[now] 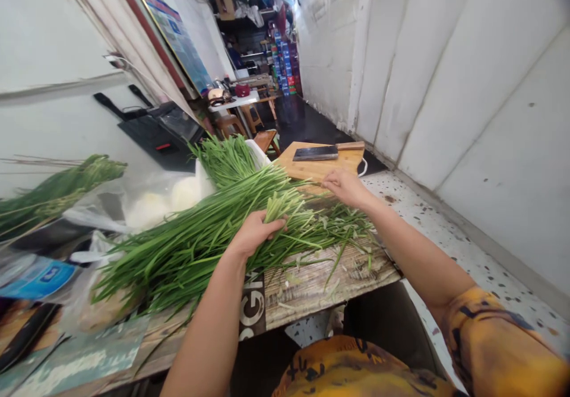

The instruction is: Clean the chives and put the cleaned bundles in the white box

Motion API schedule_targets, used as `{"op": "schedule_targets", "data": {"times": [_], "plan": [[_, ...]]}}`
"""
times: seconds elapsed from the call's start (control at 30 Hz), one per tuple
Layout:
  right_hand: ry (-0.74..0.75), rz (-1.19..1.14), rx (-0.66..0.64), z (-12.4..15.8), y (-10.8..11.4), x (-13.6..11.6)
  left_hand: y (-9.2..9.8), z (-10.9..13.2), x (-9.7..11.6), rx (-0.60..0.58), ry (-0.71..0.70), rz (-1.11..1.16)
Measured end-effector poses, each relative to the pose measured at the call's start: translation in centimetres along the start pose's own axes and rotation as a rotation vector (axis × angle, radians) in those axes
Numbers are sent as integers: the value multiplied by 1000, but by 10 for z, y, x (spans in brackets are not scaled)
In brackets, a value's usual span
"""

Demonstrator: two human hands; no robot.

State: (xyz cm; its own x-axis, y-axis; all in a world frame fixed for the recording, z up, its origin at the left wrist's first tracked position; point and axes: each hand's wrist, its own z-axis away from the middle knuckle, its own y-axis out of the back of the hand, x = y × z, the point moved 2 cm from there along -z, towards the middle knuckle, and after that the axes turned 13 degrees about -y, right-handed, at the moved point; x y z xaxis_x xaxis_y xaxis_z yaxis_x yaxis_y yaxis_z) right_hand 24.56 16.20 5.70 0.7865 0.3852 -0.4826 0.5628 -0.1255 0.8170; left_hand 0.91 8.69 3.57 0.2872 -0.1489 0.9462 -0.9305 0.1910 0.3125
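Observation:
A large heap of long green garlic chives [191,237] lies across the wooden table [347,269]. My left hand [256,231] is closed around a bundle of chives near its pale cut ends. To the right, my right hand [342,184] pinches a thin chive stalk [316,183] by its end, just in front of the cutting board. Loose trimmings [338,225] of leaf and pale sheath lie on the table below my right hand. More chives [227,159] stand in a white container behind the heap.
A cleaver [316,152] lies on the wooden cutting board [289,162] at the table's far end. Plastic bags with pale round things [171,198], a blue-labelled package [48,275] and a black handle [27,334] crowd the left side. A white wall [445,88] runs along the right.

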Motion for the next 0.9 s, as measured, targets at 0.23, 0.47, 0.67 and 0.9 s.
{"op": "schedule_targets", "data": {"times": [0.23,0.47,0.67,0.9], "plan": [[-48,552,-283,6,9,13,2,2,-1,-11,-1,-28],[-122,613,-251,5,28,15,10,7,2,-12,-42,38],[-101,561,-178,8,15,-8,10,9,5,-8,-64,-14],[202,427,-308,19,-19,-24,7,11,16,-45,-203,-165]]}}
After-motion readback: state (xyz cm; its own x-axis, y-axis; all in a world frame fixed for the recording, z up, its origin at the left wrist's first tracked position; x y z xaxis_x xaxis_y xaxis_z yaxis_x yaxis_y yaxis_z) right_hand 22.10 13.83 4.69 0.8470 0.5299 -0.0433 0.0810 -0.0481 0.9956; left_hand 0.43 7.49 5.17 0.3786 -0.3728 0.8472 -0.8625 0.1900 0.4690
